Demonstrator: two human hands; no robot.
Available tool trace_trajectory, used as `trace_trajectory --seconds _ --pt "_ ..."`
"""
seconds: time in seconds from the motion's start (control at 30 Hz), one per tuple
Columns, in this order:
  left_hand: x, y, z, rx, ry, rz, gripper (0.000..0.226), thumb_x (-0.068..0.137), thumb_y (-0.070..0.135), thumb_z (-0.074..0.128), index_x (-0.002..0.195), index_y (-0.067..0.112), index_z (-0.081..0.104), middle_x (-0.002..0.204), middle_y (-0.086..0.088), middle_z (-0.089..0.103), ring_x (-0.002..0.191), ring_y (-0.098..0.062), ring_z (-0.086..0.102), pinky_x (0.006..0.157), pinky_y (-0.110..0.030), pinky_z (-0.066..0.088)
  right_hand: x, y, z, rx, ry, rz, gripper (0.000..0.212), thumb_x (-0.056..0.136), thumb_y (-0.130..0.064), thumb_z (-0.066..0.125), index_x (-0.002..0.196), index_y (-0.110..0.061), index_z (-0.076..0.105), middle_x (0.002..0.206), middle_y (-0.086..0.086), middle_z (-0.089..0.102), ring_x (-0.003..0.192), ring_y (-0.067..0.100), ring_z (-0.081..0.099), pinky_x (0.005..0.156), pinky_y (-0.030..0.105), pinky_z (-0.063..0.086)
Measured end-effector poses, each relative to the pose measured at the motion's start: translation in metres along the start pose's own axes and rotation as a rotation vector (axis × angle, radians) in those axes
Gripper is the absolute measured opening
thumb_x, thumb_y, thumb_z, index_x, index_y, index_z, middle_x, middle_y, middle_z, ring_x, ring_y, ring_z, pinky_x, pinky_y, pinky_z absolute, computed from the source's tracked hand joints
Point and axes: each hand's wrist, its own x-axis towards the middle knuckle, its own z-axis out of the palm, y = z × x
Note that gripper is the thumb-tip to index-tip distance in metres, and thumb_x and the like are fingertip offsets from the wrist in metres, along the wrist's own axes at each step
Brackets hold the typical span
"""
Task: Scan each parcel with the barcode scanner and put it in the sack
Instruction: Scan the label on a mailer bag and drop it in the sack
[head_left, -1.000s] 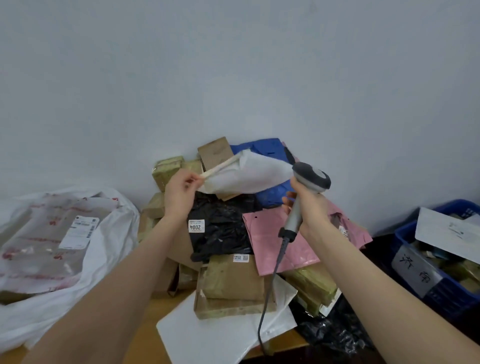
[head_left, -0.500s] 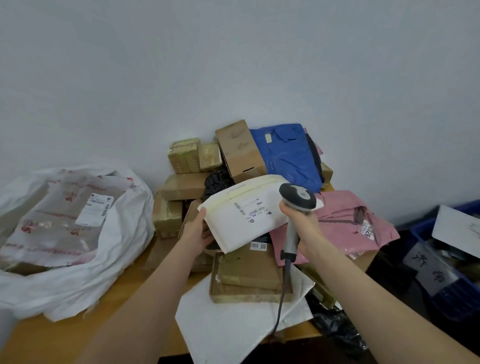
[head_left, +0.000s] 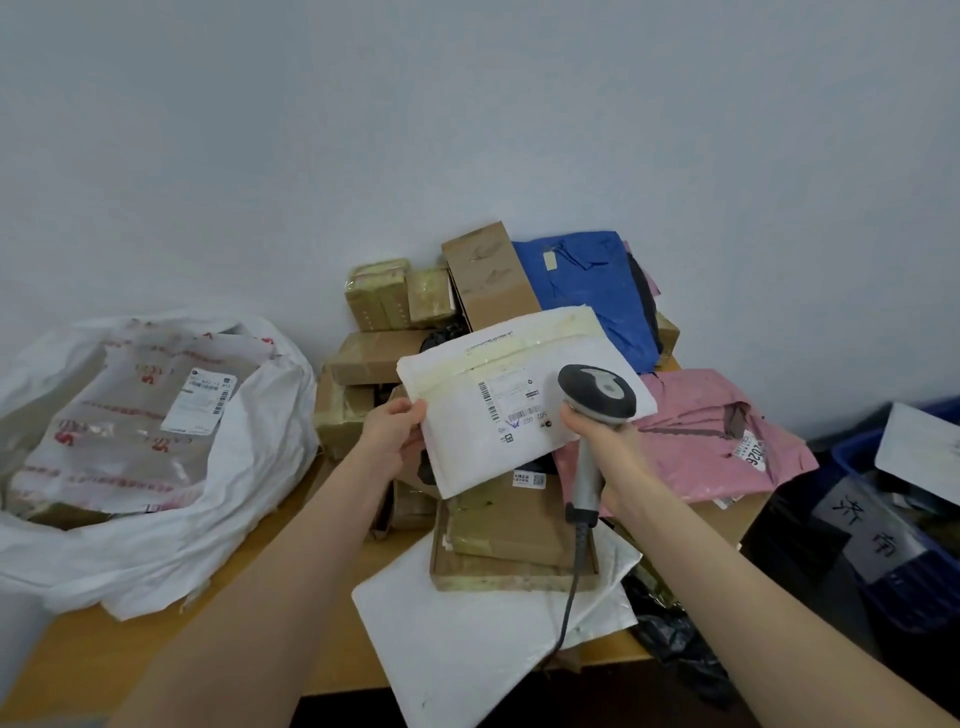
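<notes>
Since one second ago, the white envelope (head_left: 483, 374) has been turned from hanging by one corner to lying nearly flat, and the scanner (head_left: 597, 397) has come in over its right side.

1. Left hand (head_left: 392, 434): grips the left edge of the envelope, thumb on top. The envelope is held in the air above the pile of parcels, with its printed label (head_left: 511, 402) facing up.
2. Right hand (head_left: 605, 447): closed round the scanner handle. The scanner head overlaps the right edge of the envelope, just beside the label. Its cable (head_left: 571, 597) hangs down toward the table (head_left: 104, 644).
3. Sack (head_left: 249, 467): lies open on the left of the table, well apart from the envelope. One labelled parcel (head_left: 130, 415) shows inside it.
4. Pile: a flat cardboard box (head_left: 519, 530) lies below the envelope, a pink bag (head_left: 691, 431) to the right, a blue bag (head_left: 582, 291) behind.
5. A blue crate (head_left: 893, 597) stands at the far right, off the table.
</notes>
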Motion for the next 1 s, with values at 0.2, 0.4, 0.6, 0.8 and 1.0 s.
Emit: trace_trajectory --seconds 0.2,0.4,0.6,0.8,1.0 --pt "0.006 -0.006 -0.054 0.053 -0.045 -0.100 0.040 0.092 0.028 0.064 0.127 0.010 0.057 0.126 -0.012 0.061 0.112 -0.031 0.059 0.091 -0.048 0.051 -0.008 0.005 0.013 -0.079 -0.077 -0.013 0.031 0.080 -0.016 0.078 0.106 -0.017 0.062 0.107 0.005 0.067 0.103 0.025 0.061 0.089 0.044 0.054" --pt "-0.005 -0.037 -0.053 -0.082 -0.248 -0.312 0.038 0.083 0.027 0.072 0.118 0.017 0.062 0.115 -0.008 0.070 0.100 -0.027 0.067 0.070 -0.042 0.057 -0.011 0.012 0.029 -0.107 -0.158 0.019 0.043 0.081 -0.010 0.077 0.121 -0.006 0.061 0.116 0.010 0.066 0.107 0.028 0.062 0.087 0.048 0.056" --pt "-0.002 -0.032 -0.045 -0.053 -0.027 -0.234 0.028 0.085 0.015 0.072 0.107 0.004 0.060 0.099 -0.009 0.070 0.083 -0.024 0.067 0.054 -0.037 0.054 -0.026 0.006 0.024 -0.128 -0.195 0.012 0.027 0.084 -0.014 0.076 0.104 -0.002 0.063 0.075 0.008 0.067 0.054 0.013 0.061 0.043 0.021 0.049" --pt "-0.007 -0.027 -0.036 -0.027 0.055 -0.043 0.022 0.093 0.014 0.062 0.074 0.011 0.051 0.085 -0.005 0.065 0.073 -0.019 0.060 0.054 -0.031 0.047 -0.071 0.025 0.013 -0.285 -0.193 -0.014 0.018 0.085 -0.019 0.073 0.081 -0.004 0.064 0.048 0.004 0.058 0.039 0.012 0.050 0.042 0.024 0.043" --pt "-0.020 -0.026 -0.044 -0.074 0.057 0.095 0.021 0.095 0.015 0.060 0.077 0.012 0.049 0.087 -0.004 0.066 0.075 -0.018 0.062 0.051 -0.030 0.050 -0.116 0.043 0.004 -0.371 -0.174 -0.083 0.022 0.081 -0.019 0.074 0.066 -0.007 0.063 0.049 0.009 0.061 0.044 0.019 0.054 0.055 0.032 0.045"
